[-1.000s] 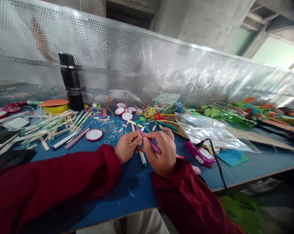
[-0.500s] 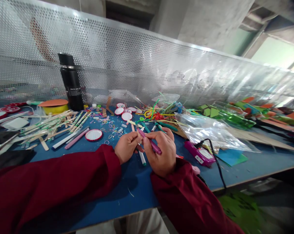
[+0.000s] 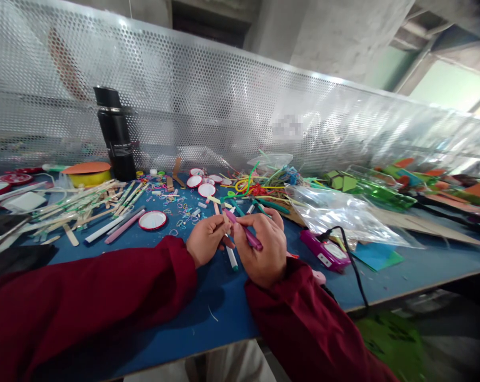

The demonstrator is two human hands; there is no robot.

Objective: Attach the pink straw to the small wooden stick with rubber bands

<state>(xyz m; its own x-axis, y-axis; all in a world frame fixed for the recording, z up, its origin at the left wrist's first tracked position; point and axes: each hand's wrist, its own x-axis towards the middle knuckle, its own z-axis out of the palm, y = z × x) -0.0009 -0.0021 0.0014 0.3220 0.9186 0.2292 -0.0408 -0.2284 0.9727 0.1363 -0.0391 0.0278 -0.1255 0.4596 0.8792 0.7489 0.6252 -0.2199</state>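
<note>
My right hand (image 3: pixel 263 249) is closed around a purple marker (image 3: pixel 245 234) that lies slanted across its fingers, tip pointing up and left. My left hand (image 3: pixel 206 237) is curled beside it, its fingertips pinched against the marker's upper end. Both hands rest over the blue table (image 3: pixel 208 313), wrists in dark red sleeves. Under the hands lies a white marker with a green end (image 3: pixel 232 259).
A black flask (image 3: pixel 115 133) stands at the back left by a yellow bowl with an orange lid (image 3: pixel 89 173). Wooden sticks (image 3: pixel 80 204), red-rimmed discs (image 3: pixel 153 220), rubber bands and straws litter the table. A plastic bag (image 3: pixel 343 215) and pink device with black cable (image 3: pixel 324 251) lie right.
</note>
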